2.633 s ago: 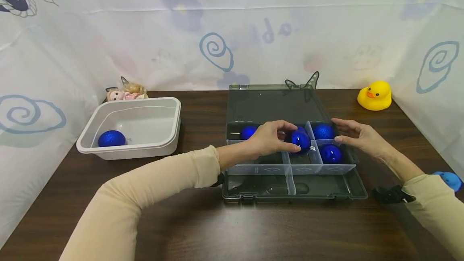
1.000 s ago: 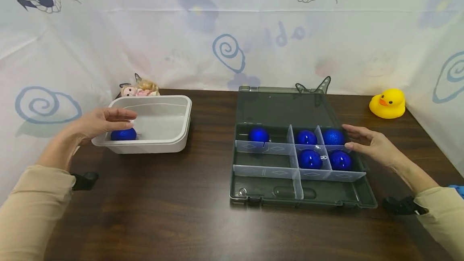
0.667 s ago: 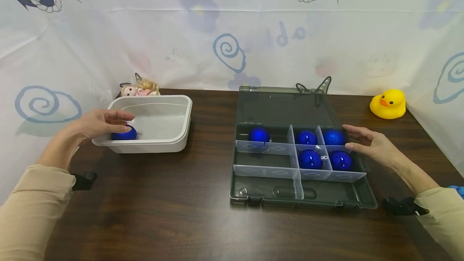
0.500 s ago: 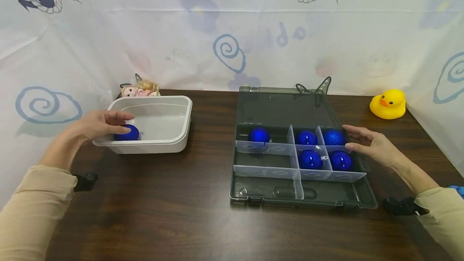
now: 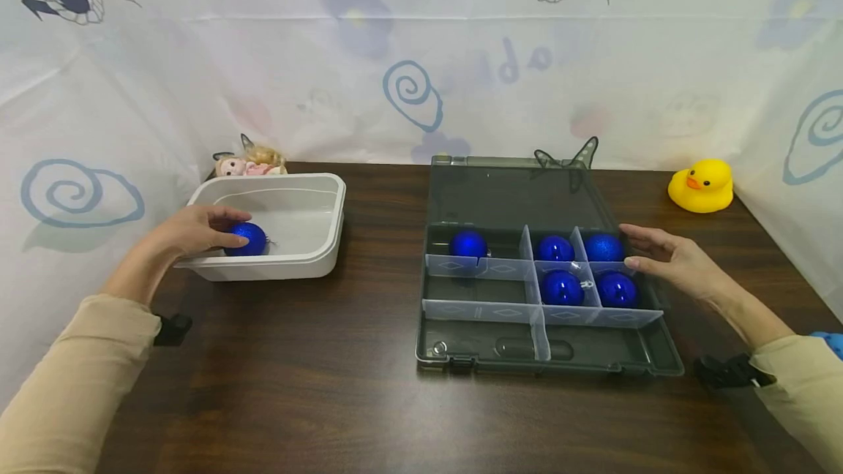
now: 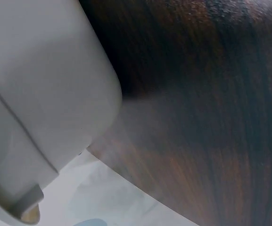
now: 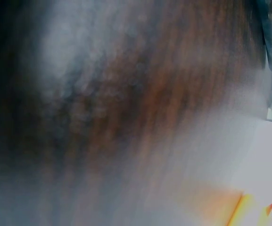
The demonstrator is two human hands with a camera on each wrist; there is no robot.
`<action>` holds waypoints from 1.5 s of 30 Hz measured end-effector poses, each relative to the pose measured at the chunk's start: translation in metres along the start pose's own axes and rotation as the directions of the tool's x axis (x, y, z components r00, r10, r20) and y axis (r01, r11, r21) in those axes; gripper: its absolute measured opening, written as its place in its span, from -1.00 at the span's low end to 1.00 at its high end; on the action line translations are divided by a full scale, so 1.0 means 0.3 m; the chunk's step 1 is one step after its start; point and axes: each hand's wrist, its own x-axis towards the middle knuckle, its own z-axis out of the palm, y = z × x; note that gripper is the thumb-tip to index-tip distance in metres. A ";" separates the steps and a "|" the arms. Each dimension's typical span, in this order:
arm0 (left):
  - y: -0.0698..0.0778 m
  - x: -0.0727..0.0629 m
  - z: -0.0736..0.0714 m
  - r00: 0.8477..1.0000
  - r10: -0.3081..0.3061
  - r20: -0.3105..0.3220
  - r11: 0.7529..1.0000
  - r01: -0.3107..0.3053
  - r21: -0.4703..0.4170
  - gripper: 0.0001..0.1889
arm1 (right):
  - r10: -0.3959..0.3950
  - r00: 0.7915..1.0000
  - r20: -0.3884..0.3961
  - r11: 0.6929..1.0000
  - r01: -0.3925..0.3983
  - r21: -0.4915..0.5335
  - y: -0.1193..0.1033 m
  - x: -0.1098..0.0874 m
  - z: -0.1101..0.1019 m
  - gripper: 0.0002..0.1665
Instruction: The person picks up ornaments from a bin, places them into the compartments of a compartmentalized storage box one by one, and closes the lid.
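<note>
My left hand (image 5: 191,231) reaches over the left side of a white plastic tub (image 5: 306,264) and pinches a glittery blue Christmas bauble (image 5: 250,238) between thumb and fingers. The bauble's metal loop points right. At the right edge of a smoky transparent divided box (image 5: 477,353), my right hand (image 5: 672,258) rests with extended fingers by the rim. Several blue baubles lie in its compartments: a matt one (image 5: 469,244) at the back left, a glittery one (image 5: 604,247) at the back right, and shiny ones (image 5: 562,288) nearby. The box's lid (image 5: 507,192) is raised behind.
A yellow rubber duck (image 5: 701,186) sits at the back right of the dark wooden table (image 5: 316,386). Behind the tub lies a small doll (image 5: 250,164). A blue object (image 5: 831,344) shows at the right edge, and a patterned white cloth (image 5: 263,79) encloses the table.
My left hand set a shiny bauble in the box's front middle compartment, moved left to the tub, and took hold of the glittery bauble, shifting it slightly right. My right hand stayed by the box.
</note>
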 end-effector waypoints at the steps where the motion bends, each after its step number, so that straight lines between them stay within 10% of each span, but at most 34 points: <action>1: 0.001 0.001 0.001 1.000 0.004 -0.002 1.000 -0.004 0.006 -0.37 | -0.001 1.000 0.000 1.000 0.001 0.000 0.000 0.001 0.000 -0.32; 10: 0.072 -0.022 -0.012 0.995 0.063 -0.082 0.985 -0.076 -0.158 -0.35 | 0.013 1.000 0.007 1.000 -0.013 0.001 -0.006 0.005 -0.003 -0.31; 17: 0.271 -0.052 0.008 0.969 0.234 -0.083 0.917 -0.248 -0.313 -0.40 | 0.015 1.000 0.004 0.999 -0.015 0.042 -0.007 0.002 -0.003 -0.31; 24: 0.480 -0.045 0.149 0.933 0.360 -0.024 0.850 -0.339 -0.403 -0.47 | 0.012 1.000 -0.002 1.000 -0.012 0.011 -0.004 0.004 -0.002 -0.32; 33: 0.627 0.016 0.368 0.875 0.483 0.002 0.736 -0.405 -0.543 -0.53 | 0.013 1.000 0.010 1.000 -0.013 0.012 -0.005 0.004 -0.003 -0.30; 45: 0.667 0.034 0.524 0.831 0.557 -0.002 0.726 -0.488 -0.485 -0.54 | 0.030 1.000 0.005 1.000 -0.030 0.009 -0.008 -0.001 -0.003 -0.30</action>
